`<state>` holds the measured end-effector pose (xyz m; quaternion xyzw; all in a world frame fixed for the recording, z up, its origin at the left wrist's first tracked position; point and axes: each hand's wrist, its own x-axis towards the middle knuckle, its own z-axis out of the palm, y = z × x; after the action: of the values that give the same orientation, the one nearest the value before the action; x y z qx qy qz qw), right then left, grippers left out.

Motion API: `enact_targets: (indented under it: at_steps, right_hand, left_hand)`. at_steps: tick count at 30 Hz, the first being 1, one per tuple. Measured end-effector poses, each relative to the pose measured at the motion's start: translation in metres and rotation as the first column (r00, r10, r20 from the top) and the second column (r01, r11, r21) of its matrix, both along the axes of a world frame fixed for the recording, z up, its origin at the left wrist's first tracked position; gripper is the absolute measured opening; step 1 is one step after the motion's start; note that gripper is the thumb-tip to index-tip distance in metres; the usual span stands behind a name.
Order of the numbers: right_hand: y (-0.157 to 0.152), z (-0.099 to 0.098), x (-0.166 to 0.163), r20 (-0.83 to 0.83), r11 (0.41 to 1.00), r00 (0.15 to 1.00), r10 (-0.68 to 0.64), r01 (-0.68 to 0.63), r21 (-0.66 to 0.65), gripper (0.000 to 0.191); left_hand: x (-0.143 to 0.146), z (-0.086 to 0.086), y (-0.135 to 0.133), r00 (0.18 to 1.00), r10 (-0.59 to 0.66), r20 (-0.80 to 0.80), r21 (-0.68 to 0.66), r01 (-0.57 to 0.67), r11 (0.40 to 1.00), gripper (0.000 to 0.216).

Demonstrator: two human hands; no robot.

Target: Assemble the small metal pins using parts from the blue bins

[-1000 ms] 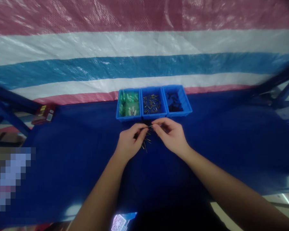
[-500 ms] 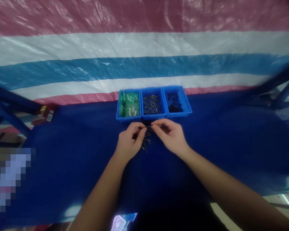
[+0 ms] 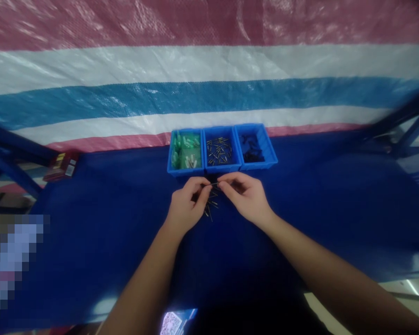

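Observation:
Between my two hands a thin metal pin lies level, too small to make out its exact kind. My left hand pinches its left end between thumb and forefinger. The right end sits in the thumb and fingertips of my right hand. Several similar thin pins lie loose on the blue table just below, partly hidden by my left hand. Right behind my hands is a blue bin with many slender brass-and-dark pins in it.
A left blue bin holds green plastic bags and small pale pieces. Dark pieces lie in the right blue bin. A red box stands at the far left of the blue table. Behind hangs a striped plastic sheet.
Both hands keep the same pinch on the pin, and the gap between their fingertips looks slightly smaller. The whole view has shifted very slightly.

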<state>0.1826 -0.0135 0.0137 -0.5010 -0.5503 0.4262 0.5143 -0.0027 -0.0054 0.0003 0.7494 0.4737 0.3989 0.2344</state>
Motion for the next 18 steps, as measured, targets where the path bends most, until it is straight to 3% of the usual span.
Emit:
enact_targets:
  at_steps: [12, 18]
  right_hand:
    - [0.0006, -0.0015, -0.0006, -0.011, 1.000, 1.000, 0.000, -0.001, -0.009, 0.015]
    - [-0.0006, 0.0002, -0.0009, 0.077, 1.000, 0.997, 0.005, -0.007, 0.024, 0.014]
  left_hand:
    - [0.0008, -0.0001, 0.0002, 1.000, 0.007, 0.009, -0.001, -0.007, 1.000, 0.015]
    - [0.0003, 0.0005, 0.0008, 0.999, 0.021, -0.046, -0.058, -0.024, 0.998, 0.012]
